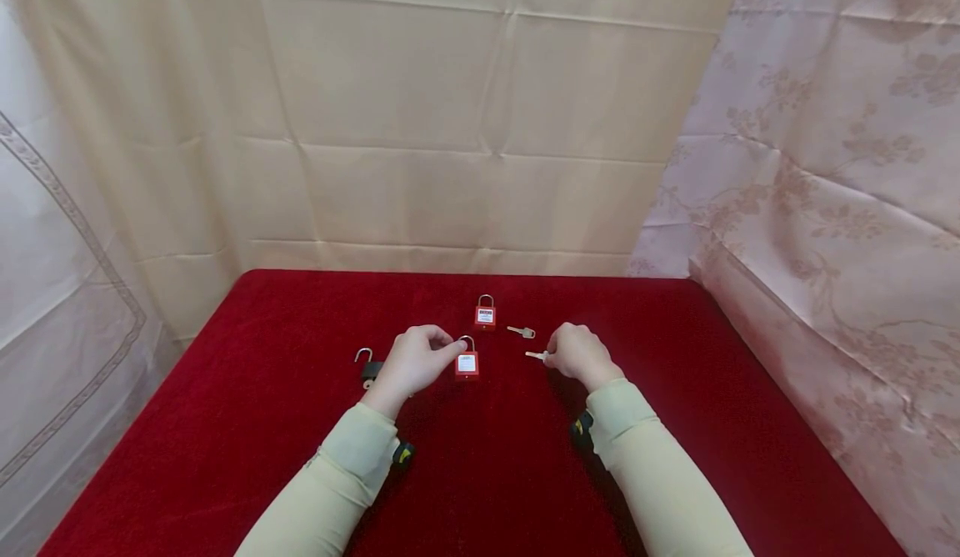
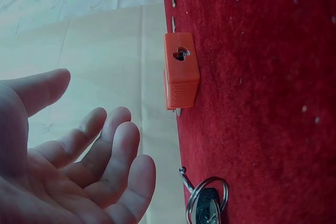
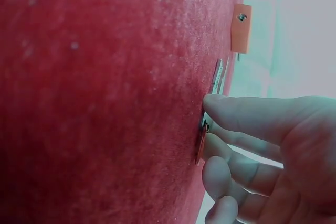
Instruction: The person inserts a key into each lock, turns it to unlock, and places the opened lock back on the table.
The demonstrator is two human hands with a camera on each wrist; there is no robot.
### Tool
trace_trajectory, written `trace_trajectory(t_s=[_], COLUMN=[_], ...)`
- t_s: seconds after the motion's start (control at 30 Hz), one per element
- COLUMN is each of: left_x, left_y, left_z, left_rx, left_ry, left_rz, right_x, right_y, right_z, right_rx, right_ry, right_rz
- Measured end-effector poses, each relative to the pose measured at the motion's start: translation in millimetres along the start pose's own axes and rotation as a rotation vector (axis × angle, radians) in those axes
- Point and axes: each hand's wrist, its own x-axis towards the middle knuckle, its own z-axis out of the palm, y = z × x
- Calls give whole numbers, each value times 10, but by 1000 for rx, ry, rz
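Slip risk: the small, thin brass-coloured metal key [image 1: 535,356] could twist or drop, being slim and pinched low by the right hand [image 1: 583,355] near the plush red cloth surface [image 1: 495,465]; a stray left-hand [image 1: 422,360] bump might shove the red block-shaped padlock with white label [image 1: 467,365], lying there unheld just beside it. Left fingers spread loosely, grasping nothing; right thumb and fingers nearly closed, gripping the key.
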Motion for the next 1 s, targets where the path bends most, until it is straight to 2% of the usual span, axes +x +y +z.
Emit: trace_trajectory(t_s=[0.3, 0.77, 1.0], left_x=[5, 10, 7], left_y=[-11, -14, -20], left_z=[6, 7, 5], left_rx=[6, -9, -12], left_ry=[-1, -16, -18], left_rz=[26, 11, 3], right_x=[-10, -11, -26], right_y=[-10, -20, -21], right_z=[-43, -65, -51], right_rx=[2, -48, -33], right_ry=[8, -1, -2], right_rz=[-2, -12, -18])
